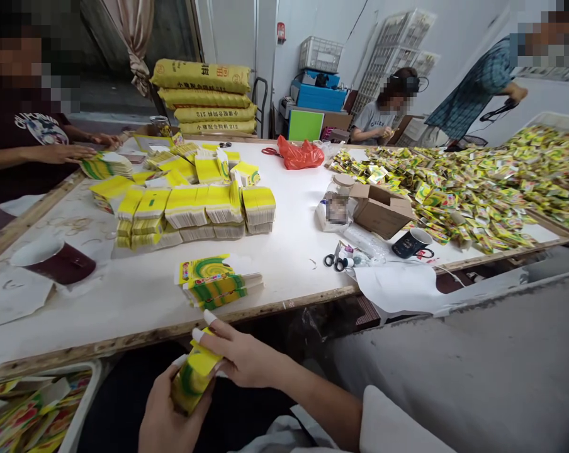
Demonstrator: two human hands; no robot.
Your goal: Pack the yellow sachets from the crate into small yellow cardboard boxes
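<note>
My left hand (174, 409) is wrapped round a small yellow and green packet (190, 384) over my lap. At the packet's upper end, my right hand (242, 352) grips its yellow flap; white covers show on some fingertips. Just beyond my hands, a short stack of flat yellow-green packets (216, 283) lies near the table's front edge. Farther back, rows of yellow packet bundles (194, 211) stand side by side on the white table (294, 270).
A maroon mug (65, 261) is at left, with a bin of packets (34, 409) below. Scissors (336, 261), a dark mug (411, 242), a cardboard box (383, 207), a red bag (301, 153) and a large packet heap (473, 189) are right. Other people are around the table.
</note>
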